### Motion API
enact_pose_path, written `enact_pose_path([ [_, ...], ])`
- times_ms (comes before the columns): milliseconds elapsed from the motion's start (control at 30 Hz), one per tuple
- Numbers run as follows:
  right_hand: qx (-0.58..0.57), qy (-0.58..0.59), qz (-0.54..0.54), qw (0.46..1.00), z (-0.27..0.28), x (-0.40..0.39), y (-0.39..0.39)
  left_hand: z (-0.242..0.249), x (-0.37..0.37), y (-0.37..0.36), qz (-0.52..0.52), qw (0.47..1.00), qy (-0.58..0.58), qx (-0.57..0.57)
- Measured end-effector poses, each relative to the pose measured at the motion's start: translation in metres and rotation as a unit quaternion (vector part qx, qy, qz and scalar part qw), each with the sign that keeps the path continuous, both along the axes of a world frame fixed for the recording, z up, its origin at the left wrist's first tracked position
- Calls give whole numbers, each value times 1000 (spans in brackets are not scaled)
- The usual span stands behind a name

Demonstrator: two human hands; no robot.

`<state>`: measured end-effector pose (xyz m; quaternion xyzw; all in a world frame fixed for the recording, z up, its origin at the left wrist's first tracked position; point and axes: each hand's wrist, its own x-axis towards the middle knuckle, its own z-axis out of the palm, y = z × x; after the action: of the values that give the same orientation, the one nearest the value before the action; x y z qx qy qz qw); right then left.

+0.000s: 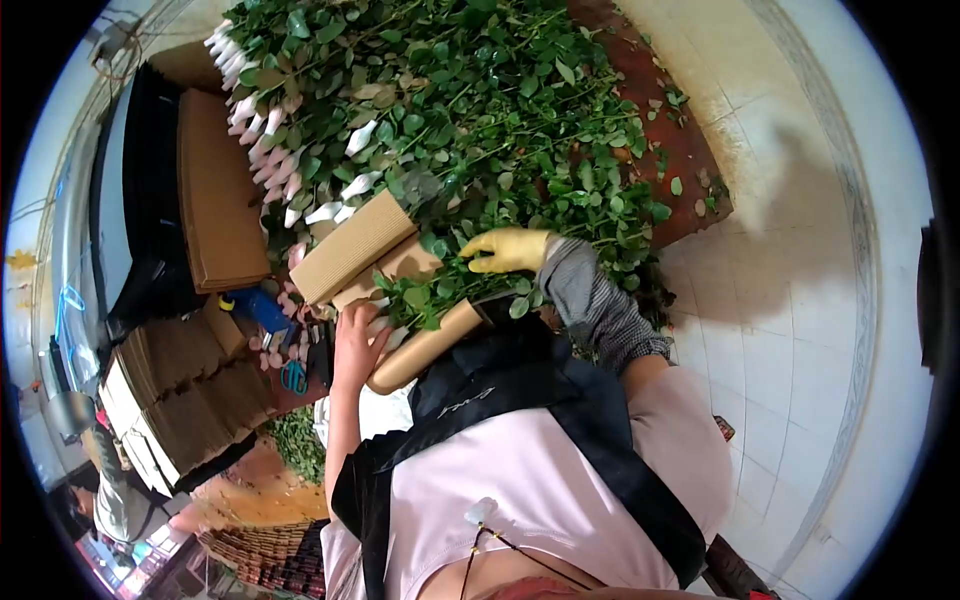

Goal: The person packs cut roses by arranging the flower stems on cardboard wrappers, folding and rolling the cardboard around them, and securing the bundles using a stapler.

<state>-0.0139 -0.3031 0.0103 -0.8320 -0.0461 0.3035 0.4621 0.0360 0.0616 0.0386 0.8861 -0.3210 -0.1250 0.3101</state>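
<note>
My left hand (357, 350) is bare, its fingers curled at the edge of the corrugated cardboard piece (352, 247), near pale flower heads. What its fingers hold, if anything, is too small to make out. My right hand (507, 250) wears a yellow glove under a checked grey sleeve, its thumb and fingers apart over green leafy stems (560, 130). Between my hands, below the cardboard, lie a few leaves (420, 300) and a gold-brown tube-like edge (425, 347) close to my black apron.
Stemmed flowers with white and pink netted buds (275, 165) cover the red-brown table (690, 170). Cardboard sheets (220, 190) stand at the left, above stacked cardboard (185, 390). Blue scissors (293, 377) and a blue tool (262, 313) lie beside them. Another person is at the lower left.
</note>
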Motion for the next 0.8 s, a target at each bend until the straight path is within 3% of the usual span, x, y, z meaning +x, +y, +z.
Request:
enact_pose_path([
  [33,127,43,3,991,10,10,-15,2,-2,0,23,1000,13,2],
  [67,145,65,-84,984,29,14,-25,0,-3,2,20,1000,10,3],
  [133,113,-15,-250,961,28,33,-55,-4,-2,4,19,1000,-6,3],
  [167,-20,-83,-363,928,30,35,-63,-4,-4,4,31,1000,-5,2],
  [200,-314,-184,-274,890,1,46,-92,-4,-4,3,31,999,-6,4],
  [233,-481,-138,-239,832,-29,58,-115,-4,-5,3,29,999,-22,7],
  [300,-613,-350,-278,652,-111,41,-145,-2,-4,2,28,999,-34,17],
  [367,-628,-369,-282,625,-127,46,-155,-2,-2,3,23,999,-29,22],
  [433,-599,-87,-212,767,-84,56,-147,-3,-2,3,24,999,-16,21],
  [467,-594,-79,-201,775,-51,53,-137,-4,-2,4,16,999,-26,18],
  [533,-614,-203,-194,737,-33,41,-143,-2,-3,4,11,1000,-26,12],
  [633,-649,-281,-210,675,2,27,-164,-6,-3,7,16,1000,1,1],
  [667,-646,-304,-219,665,37,22,-163,-9,-3,8,20,1000,2,-2],
  [700,-564,-454,-237,648,54,13,-169,-11,-3,9,13,1000,-8,-4],
  [800,-475,-404,-202,755,99,-19,-168,-12,-2,8,9,1000,-7,-17],
])
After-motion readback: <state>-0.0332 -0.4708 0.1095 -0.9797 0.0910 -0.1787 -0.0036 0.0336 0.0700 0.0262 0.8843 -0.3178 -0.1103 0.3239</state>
